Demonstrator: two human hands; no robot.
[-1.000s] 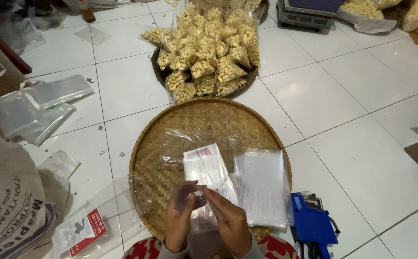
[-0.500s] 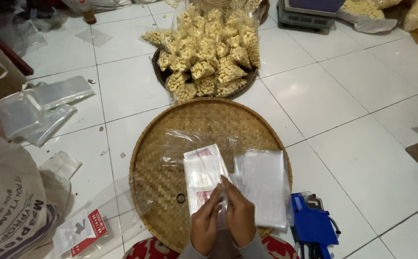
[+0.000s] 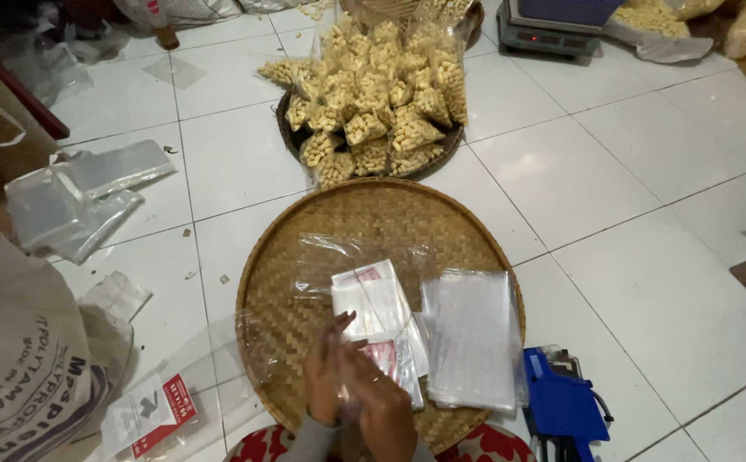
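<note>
Hands meet at the near edge of the woven tray (image 3: 304,248): left hand (image 3: 323,376) and right hand (image 3: 383,402) both pinch a thin clear plastic bag (image 3: 358,368) w/ fingers closed on it. Film could slip or tear (too slick, I'd judge). Bag stack (image 3: 469,338) sits right-centre, blue sealer (image 3: 561,402) off the right rim, snack packs (image 3: 381,94) beyond the far edge.

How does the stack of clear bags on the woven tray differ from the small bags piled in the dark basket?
The stack of clear bags lies flat and empty on the woven tray, while the small bags in the dark basket bulge with pale yellow snacks. The stack is neatly squared; the filled bags are heaped loosely into a mound. The stack lies nearer to the person's hands. Both are of clear plastic.
</note>
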